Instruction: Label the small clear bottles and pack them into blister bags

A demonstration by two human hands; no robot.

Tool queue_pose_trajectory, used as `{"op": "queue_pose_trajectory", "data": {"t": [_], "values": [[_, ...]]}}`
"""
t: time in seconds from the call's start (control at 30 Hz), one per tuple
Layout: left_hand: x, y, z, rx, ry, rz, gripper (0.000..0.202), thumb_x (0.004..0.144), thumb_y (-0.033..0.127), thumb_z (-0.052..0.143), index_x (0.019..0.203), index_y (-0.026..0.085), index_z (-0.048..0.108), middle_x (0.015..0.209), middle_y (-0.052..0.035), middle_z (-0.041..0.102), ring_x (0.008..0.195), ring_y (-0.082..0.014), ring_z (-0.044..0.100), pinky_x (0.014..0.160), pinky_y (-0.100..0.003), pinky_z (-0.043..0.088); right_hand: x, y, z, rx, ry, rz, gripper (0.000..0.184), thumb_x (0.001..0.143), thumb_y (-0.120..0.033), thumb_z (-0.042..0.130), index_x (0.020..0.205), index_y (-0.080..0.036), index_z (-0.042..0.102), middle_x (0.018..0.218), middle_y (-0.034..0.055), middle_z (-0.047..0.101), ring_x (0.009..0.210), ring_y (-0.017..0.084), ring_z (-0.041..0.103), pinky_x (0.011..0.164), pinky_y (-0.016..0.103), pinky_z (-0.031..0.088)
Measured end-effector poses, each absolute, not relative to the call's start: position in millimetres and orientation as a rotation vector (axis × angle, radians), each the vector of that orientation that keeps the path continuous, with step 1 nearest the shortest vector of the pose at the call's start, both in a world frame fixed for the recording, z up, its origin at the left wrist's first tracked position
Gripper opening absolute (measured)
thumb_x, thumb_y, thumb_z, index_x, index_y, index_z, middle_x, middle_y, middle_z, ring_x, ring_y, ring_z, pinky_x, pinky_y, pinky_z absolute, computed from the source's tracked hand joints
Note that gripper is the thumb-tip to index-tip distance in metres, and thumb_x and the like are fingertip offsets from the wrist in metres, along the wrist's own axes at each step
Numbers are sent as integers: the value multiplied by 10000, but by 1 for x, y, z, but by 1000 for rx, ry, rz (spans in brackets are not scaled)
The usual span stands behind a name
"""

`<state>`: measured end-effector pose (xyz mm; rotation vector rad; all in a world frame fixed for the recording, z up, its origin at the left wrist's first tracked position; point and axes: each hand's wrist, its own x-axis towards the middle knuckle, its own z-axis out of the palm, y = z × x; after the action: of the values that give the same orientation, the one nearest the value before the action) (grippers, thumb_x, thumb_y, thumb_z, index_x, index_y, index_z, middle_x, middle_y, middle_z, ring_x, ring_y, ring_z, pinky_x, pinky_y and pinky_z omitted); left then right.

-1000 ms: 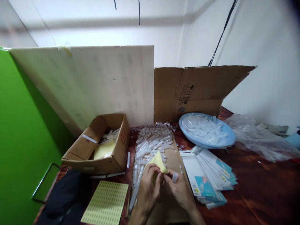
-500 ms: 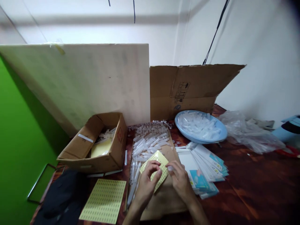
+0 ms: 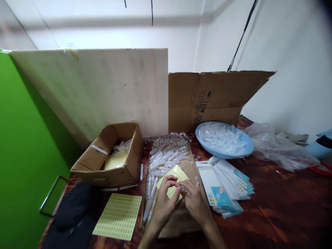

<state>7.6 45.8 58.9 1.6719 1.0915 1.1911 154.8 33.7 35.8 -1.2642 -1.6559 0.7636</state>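
Over the cardboard sheet, my left hand (image 3: 166,197) and my right hand (image 3: 194,200) meet with their fingertips pinched together. Between them shows a small translucent piece (image 3: 183,188), too small and partly covered for me to name. What my left fingers grip is hidden. Just under both hands lies a yellow sticker sheet (image 3: 177,172) printed with rows of small dark marks. Left of it and beyond, clear plastic tubes (image 3: 166,157) are heaped on the cardboard (image 3: 190,167). A second yellow sticker sheet (image 3: 118,216) rests flat on the table to the left.
A cardboard box (image 3: 106,176) stands at the left, near a black cloth item (image 3: 75,207). Toward the back right sits a blue basin (image 3: 220,154) of clear plastic pieces. Printed cards (image 3: 223,188) fan out beside the cardboard. A clear plastic bag (image 3: 280,145) lies farther right.
My right hand has moved left, bringing its fingertips against those of my left hand. The view has shifted slightly, so the scene sits a little farther right.
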Motion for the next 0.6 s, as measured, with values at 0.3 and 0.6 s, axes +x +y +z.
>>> {"op": "queue_pose_trajectory", "data": {"t": [0.3, 0.6], "values": [[24, 36, 46, 1643, 1235, 1288, 69, 903, 256, 572, 884, 204, 614, 1080, -94, 616, 1101, -256, 582, 941, -415, 491, 152, 33, 28, -1255, -1587, 745, 227, 931, -225, 512, 999, -215, 728, 945, 93, 715, 891, 249, 657, 780, 353, 506], [17, 56, 35, 1485, 1109, 1165, 270, 967, 364, 518, 1170, 211, 608, 1178, -99, 667, 1104, -235, 636, 943, -391, 518, 160, 24, 32, -1317, -1565, 775, 289, 973, -397, 473, 765, -216, 557, 702, -4, 574, 666, 182, 540, 623, 277, 373]]}}
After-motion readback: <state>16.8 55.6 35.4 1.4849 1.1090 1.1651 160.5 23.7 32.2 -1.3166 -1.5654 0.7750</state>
